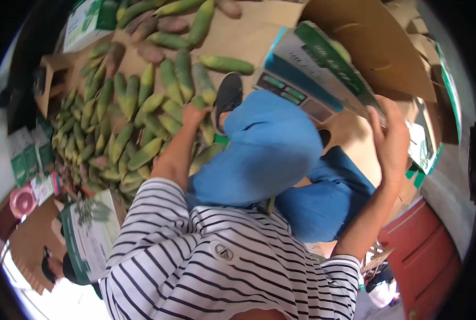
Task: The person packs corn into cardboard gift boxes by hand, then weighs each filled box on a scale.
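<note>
My left hand (pixel 194 114) is closed among the green radishes at the near edge of the pile, by my knee. Its fingers seem wrapped round a green radish (pixel 198 101), partly hidden by the hand. On the right, my right hand (pixel 391 130) has its thumb and fingers at the near corner of a green and white carton (pixel 331 58), gripping its edge. The carton stands tilted over a digital scale (pixel 283 89) with lit green displays. Something pale green shows inside it.
A big heap of green radishes (pixel 123 141) and some reddish roots (pixel 171 24) covers brown cardboard (pixel 259 26) on the floor. A large open cardboard box (pixel 376 37) stands behind the carton. Another person's foot (pixel 51 265) shows by a printed carton (pixel 91 226). A red door (pixel 424 256) is at lower right.
</note>
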Demonstrator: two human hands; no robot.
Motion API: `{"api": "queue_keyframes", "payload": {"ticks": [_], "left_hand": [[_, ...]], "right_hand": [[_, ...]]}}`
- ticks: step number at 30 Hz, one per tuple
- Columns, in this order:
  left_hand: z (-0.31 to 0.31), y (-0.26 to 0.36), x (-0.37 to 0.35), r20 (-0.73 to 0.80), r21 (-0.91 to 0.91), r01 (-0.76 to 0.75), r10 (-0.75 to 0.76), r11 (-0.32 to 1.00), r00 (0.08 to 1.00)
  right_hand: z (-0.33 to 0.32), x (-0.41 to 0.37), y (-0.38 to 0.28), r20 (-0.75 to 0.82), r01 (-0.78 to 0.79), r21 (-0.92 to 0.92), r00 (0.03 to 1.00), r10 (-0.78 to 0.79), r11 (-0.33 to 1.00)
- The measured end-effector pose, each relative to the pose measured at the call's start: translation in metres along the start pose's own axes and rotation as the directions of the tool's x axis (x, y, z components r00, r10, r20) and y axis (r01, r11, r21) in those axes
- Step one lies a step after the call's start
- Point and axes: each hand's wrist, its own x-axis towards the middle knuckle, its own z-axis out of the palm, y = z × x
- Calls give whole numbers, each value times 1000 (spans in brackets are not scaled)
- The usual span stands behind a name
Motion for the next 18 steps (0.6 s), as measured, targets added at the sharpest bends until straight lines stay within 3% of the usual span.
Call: {"api": "queue_keyframes", "payload": {"ticks": [2, 4, 6, 8, 11, 13, 14, 16, 17, 18], "left_hand": [[-12, 22, -16, -42, 33, 117, -115, 993, 992], [-13, 22, -12, -24, -4, 197, -197, 980, 980], [-10, 21, -23, -153, -58, 167, -174, 984, 973], [8, -2, -18, -256, -39, -10, 0, 999, 967], [-13, 7, -45, -238, -163, -169, 128, 972, 963], [-43, 24, -59, -338, -227, -305, 219, 925, 915], [-61, 33, -66, -387, -254, -369, 256, 894, 886], [-122, 86, -105, -510, -486, -559, 301, 672, 806], [-158, 121, -134, -582, -450, -593, 284, 668, 762], [-187, 152, -161, -711, -402, -731, 315, 551, 629]], "right_hand": [[-2, 1, -7, 23, -69, 64, 997, 68, 996], [-3, 2, -5, -45, 39, -19, 998, -40, 999], [-4, 2, -4, -36, 32, -24, 999, -33, 999], [-5, 0, -3, -42, 33, -17, 999, -33, 999], [-2, -2, -1, -78, 49, -32, 996, -51, 998], [2, -5, 2, -114, 67, -46, 991, -72, 997], [3, -6, 3, -116, 65, -58, 991, -71, 996], [4, -8, 3, -115, 67, -77, 990, -76, 995], [5, -9, 3, -133, 60, -82, 989, -71, 995], [7, -10, 4, -137, 56, -81, 988, -67, 995]]}}
